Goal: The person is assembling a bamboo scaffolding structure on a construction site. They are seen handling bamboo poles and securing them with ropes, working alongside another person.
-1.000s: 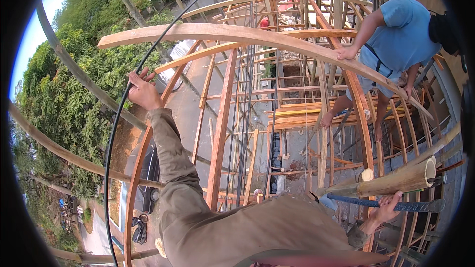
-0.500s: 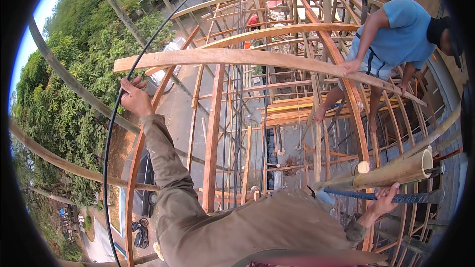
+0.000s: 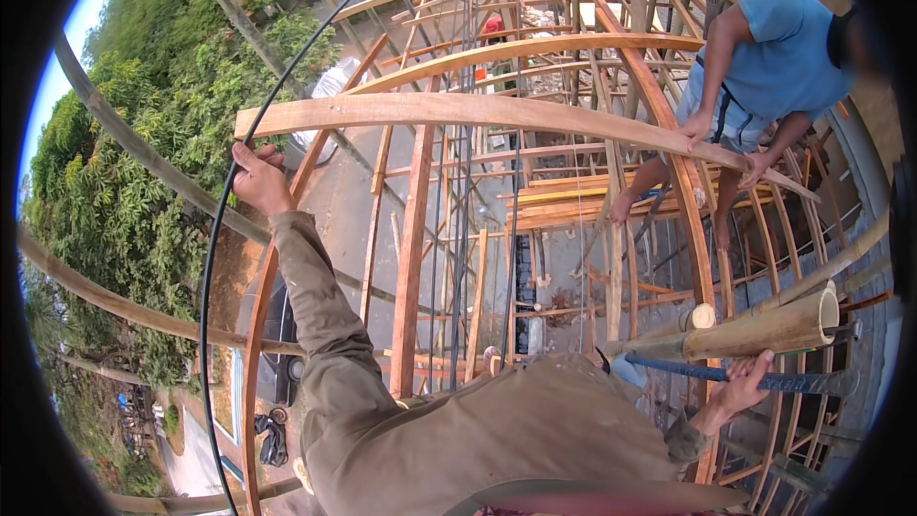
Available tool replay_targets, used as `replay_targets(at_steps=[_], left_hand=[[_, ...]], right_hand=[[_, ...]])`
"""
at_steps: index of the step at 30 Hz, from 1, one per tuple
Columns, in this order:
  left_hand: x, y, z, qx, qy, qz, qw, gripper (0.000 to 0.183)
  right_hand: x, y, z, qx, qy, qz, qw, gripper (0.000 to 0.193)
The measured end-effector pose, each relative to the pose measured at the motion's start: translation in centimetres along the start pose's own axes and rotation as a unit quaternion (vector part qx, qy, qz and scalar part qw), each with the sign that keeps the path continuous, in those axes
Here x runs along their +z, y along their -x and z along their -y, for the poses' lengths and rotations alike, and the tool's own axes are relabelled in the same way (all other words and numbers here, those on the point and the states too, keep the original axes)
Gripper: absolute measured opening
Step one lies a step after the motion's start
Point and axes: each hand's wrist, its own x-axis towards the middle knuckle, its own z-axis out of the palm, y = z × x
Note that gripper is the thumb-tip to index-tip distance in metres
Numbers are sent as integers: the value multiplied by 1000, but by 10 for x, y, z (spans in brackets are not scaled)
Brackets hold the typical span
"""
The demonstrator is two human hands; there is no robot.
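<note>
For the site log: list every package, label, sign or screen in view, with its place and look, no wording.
None can be made out: no package, label, sign or screen.
In view instead: a long curved wooden plank with the left hand at its left end.
The right hand grips a dark blue bar below a bamboo pole.
A person in a blue shirt crouches at the plank's far end.

We see a frame of reddish wooden beams (image 3: 411,258) carrying everything. A long pale plank (image 3: 478,113) lies across its top, from nine o'clock toward three o'clock. At four o'clock, a bamboo pole (image 3: 764,327) rests on the beams.
</note>
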Motion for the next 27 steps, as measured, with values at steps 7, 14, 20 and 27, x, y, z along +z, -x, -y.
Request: replay_targets(at_steps=[7,14,20,27], left_hand=[[-6,-1,3,-11,-11,-6,1000,48],[-8,4,7,-28,9,-6,1000,50],[-8,7,23,-39,-15,-26,999,54],[-14,49,59,-56,-34,-6,998,53]], right_hand=[[4,2,4,0,11,2,1000,44],[4,1,4,-5,15,4,1000,44],[6,3,5,-21,23,-8,999,42],[5,4,0,-15,13,-17,1000,39]])
